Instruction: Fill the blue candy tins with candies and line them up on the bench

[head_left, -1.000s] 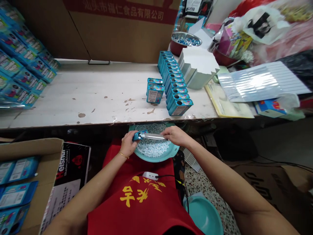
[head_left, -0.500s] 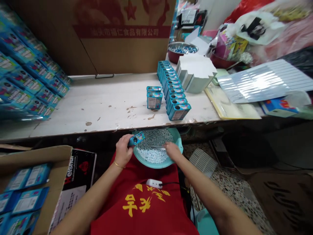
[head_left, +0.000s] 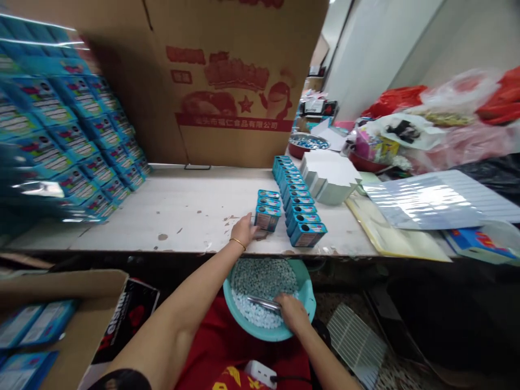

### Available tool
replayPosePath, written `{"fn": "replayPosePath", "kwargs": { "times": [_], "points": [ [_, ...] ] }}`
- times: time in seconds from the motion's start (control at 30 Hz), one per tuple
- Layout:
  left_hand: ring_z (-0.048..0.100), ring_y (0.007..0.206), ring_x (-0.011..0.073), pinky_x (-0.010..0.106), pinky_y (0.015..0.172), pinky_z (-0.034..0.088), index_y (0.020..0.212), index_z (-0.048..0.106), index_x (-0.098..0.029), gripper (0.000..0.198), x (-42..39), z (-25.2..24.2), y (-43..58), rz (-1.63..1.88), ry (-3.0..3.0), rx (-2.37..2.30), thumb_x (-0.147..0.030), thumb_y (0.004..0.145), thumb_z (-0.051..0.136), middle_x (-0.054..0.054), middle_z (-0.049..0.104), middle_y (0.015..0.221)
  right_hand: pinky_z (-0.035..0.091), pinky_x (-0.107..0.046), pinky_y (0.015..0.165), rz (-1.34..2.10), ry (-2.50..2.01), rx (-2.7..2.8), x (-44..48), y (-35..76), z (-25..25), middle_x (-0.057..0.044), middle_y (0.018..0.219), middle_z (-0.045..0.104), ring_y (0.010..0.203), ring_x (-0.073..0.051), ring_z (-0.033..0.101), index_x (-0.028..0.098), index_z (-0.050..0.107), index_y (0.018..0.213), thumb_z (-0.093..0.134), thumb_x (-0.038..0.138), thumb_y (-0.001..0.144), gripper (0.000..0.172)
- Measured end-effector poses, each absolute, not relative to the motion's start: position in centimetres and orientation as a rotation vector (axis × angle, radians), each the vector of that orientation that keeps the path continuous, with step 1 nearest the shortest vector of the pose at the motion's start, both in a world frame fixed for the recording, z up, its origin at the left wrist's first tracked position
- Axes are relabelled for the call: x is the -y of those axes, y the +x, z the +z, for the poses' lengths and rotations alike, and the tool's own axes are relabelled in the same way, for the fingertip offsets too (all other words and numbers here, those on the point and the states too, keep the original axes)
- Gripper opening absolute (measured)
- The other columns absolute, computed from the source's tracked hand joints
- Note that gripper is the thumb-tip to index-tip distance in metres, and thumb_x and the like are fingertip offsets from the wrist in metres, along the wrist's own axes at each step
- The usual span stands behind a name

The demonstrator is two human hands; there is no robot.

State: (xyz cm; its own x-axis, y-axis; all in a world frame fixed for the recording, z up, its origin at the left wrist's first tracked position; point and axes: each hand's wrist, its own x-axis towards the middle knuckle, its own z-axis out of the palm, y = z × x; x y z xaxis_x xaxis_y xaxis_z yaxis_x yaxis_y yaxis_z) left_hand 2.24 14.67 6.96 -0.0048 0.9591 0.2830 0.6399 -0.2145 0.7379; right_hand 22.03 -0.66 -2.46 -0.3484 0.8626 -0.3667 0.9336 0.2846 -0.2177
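Head view, looking down over the long paint-chipped surface (head_left: 162,222). The left hand (head_left: 244,231), a gold bangle (head_left: 238,244) at its wrist, is stretched out near the front edge of the surface. Its fingertips (head_left: 255,233) are touching or just beside the lower corner of a small blue tin (head_left: 267,219); whether the tin is being gripped cannot be told. That tin stands at the near end of a short group of tins (head_left: 268,199), just beside a longer row of matching blue tins (head_left: 299,208) running back toward the rear edge.

The right hand (head_left: 293,313) is lowered into a teal plastic basin (head_left: 306,295), held below the front edge of the surface. A slender shiny tube (head_left: 264,304) is clasped in its fingers, with the tube's far end lying over a heap of pale blue mints (head_left: 260,284) that fills the basin.

Stacked blue-and-green packets (head_left: 73,141) are ranked along the left end of the surface, before a large printed cardboard carton (head_left: 231,81). Toward the rear right corner are a steel bowl of blue-wrapped pieces (head_left: 309,142) and a pile of white folded card (head_left: 330,174). A ribbed clear plastic sheet (head_left: 430,200) lies to the right, and an open box of blue cartons (head_left: 60,325) is seen at lower left.
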Motion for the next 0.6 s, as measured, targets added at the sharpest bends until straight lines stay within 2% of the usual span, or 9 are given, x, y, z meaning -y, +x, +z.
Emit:
{"fn": "replayPosePath", "kwargs": {
  "times": [0.13,0.23,0.3,0.33,0.37,0.4,0.5,0.6],
  "points": [
    [0.050,0.104,0.0219,0.035,0.089,0.041,0.113,0.049,-0.014,0.045,-8.2,6.5,-6.1,1.347,2.002,-1.677,-0.032,0.073,0.059,0.014,0.054,0.112,0.044,-0.031,0.079,-0.691,1.627,-2.308,1.0,22.8,-4.2,-0.008,0.100,0.065,0.095,-0.021,0.059,0.026,0.064,0.099,0.029,0.014,0.078,0.043],
    [0.048,0.106,0.0210,0.036,0.094,0.038,0.114,0.047,-0.014,0.041,-0.6,6.0,-17.2,1.432,1.814,-2.143,-0.030,0.077,0.053,0.013,0.052,0.113,0.043,-0.035,0.083,-0.739,1.532,-2.283,0.4,23.8,-6.3,-0.009,0.106,0.063,0.096,-0.023,0.059,0.028,0.063,0.102,0.029,0.024,0.079,0.041],
    [0.045,0.110,0.0227,0.037,0.095,0.035,0.116,0.043,-0.011,0.044,5.6,5.4,-25.2,1.255,1.451,-2.608,-0.030,0.077,0.051,0.015,0.048,0.116,0.042,-0.035,0.087,-0.786,1.449,-2.345,-0.5,24.5,-7.8,-0.011,0.106,0.062,0.098,-0.024,0.057,0.027,0.065,0.100,0.032,0.029,0.077,0.040],
    [0.042,0.114,0.0244,0.038,0.097,0.033,0.118,0.041,-0.010,0.048,8.8,5.0,-28.8,1.031,1.202,-2.807,-0.030,0.076,0.053,0.016,0.046,0.119,0.042,-0.036,0.086,-0.823,1.422,-2.366,-0.9,24.8,-8.4,-0.011,0.105,0.063,0.098,-0.025,0.058,0.026,0.066,0.096,0.033,0.032,0.075,0.040],
    [0.037,0.119,0.0262,0.038,0.098,0.031,0.120,0.038,-0.010,0.054,11.9,4.5,-32.0,0.757,0.934,-2.921,-0.031,0.073,0.055,0.016,0.043,0.124,0.043,-0.036,0.086,-0.864,1.409,-2.380,-1.3,25.2,-9.0,-0.012,0.103,0.064,0.097,-0.026,0.058,0.025,0.067,0.093,0.034,0.036,0.074,0.040],
    [0.036,0.119,0.0301,0.041,0.098,0.030,0.119,0.039,-0.008,0.057,14.7,3.8,-34.7,0.661,0.796,-2.941,-0.029,0.070,0.059,0.019,0.043,0.124,0.043,-0.037,0.086,-0.905,1.412,-2.380,-1.6,25.5,-9.5,-0.012,0.100,0.065,0.095,-0.027,0.059,0.024,0.068,0.090,0.036,0.040,0.072,0.041],
    [0.039,0.117,0.0354,0.042,0.096,0.031,0.115,0.042,-0.004,0.070,20.4,1.4,-40.1,0.512,0.621,-2.859,-0.027,0.055,0.072,0.023,0.046,0.121,0.044,-0.040,0.083,-0.986,1.508,-2.323,-2.0,26.3,-10.7,-0.011,0.094,0.067,0.090,-0.030,0.060,0.024,0.070,0.080,0.038,0.048,0.065,0.043],
    [0.037,0.119,0.0369,0.043,0.097,0.030,0.118,0.042,-0.009,0.093,22.3,-1.3,-42.3,0.452,0.542,-2.742,-0.026,0.035,0.081,0.022,0.043,0.126,0.044,-0.042,0.081,-1.016,1.626,-2.281,-2.0,26.5,-11.5,-0.010,0.088,0.068,0.087,-0.031,0.061,0.030,0.070,0.071,0.039,0.049,0.062,0.037]
  ]
}}
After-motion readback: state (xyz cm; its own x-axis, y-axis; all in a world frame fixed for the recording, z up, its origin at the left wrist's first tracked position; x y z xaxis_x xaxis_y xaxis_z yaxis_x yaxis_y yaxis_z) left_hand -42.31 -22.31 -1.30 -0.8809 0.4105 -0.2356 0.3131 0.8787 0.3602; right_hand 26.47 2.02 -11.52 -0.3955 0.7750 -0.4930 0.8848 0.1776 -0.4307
